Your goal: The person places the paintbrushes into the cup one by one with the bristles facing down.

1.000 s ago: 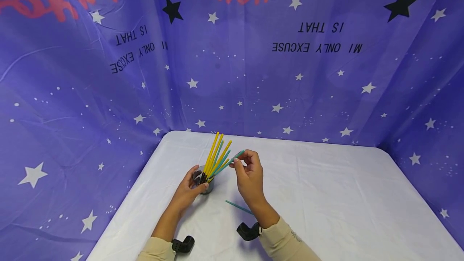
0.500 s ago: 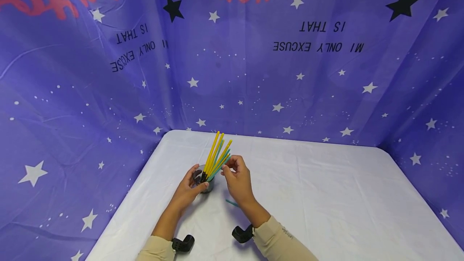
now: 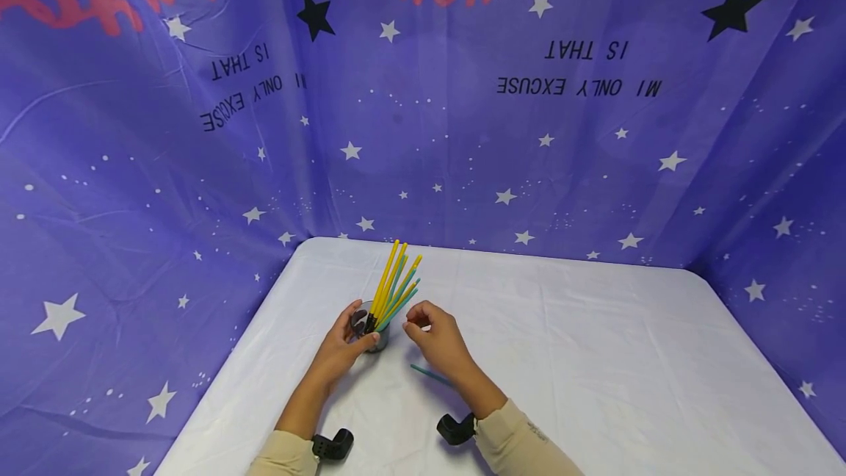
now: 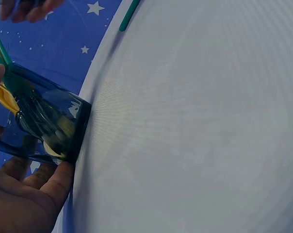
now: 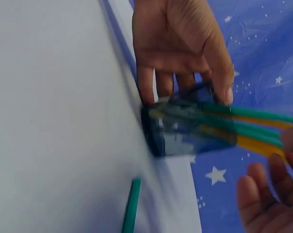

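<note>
My left hand (image 3: 338, 352) holds a dark see-through glass (image 3: 380, 345), thumb on the near side and fingers around the far side. Several slim yellow sticks (image 3: 385, 281) and teal sticks (image 3: 399, 305) stand in it, leaning right. Dark lower ends show on the yellow ones. My right hand (image 3: 441, 336) hovers just right of the bundle, fingers loosely bent and holding nothing. Part of a single teal stick (image 3: 428, 372) lies on the table below that hand; the right forearm hides its near end. In the left wrist view the glass (image 4: 64, 111) has its base at the tabletop.
A white cloth covers the table (image 3: 595, 358), and purple star-printed sheets (image 3: 449, 131) rise behind it and at both sides. Each wrist carries a black camera mount, the left one (image 3: 333, 445) and the right one (image 3: 456, 429) both close over the cloth.
My right hand has let go of a teal stick, which now leans in the glass with the others, and has drawn lower beside the bundle. My left hand keeps its hold on the glass.
</note>
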A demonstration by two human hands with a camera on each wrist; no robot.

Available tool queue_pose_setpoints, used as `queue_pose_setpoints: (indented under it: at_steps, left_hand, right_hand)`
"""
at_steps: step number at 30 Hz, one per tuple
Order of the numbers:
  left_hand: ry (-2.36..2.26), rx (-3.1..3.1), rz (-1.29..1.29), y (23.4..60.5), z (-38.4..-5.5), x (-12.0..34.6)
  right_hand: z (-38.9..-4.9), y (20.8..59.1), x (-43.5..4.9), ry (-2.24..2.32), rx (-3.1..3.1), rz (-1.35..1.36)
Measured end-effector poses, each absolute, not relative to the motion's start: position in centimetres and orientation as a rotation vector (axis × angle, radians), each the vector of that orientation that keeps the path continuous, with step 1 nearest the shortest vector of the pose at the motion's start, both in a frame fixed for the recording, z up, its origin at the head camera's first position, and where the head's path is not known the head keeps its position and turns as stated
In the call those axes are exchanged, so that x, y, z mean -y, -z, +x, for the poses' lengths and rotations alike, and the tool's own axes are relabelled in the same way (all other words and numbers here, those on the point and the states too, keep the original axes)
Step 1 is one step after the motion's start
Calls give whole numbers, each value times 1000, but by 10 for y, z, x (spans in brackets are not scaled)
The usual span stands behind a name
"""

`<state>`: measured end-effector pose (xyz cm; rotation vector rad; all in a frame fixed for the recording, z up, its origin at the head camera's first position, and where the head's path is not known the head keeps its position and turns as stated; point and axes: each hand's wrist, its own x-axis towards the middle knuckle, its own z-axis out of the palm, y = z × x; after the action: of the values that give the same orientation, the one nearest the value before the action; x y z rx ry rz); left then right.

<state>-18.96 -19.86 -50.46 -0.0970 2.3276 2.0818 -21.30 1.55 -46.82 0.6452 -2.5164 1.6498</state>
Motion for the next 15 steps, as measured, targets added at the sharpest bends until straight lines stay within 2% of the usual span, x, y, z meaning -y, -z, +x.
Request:
queue_pose_setpoints:
  at_steps: [10, 15]
  left_hand:
    - [-2054, -2332, -130, 498, -188, 196]
    - [-2060, -2322, -136, 493, -186, 195]
  right_hand:
    - [-209, 484, -41, -1163, 2860, 1022]
    - [-206, 484, -46, -970, 2936, 1087]
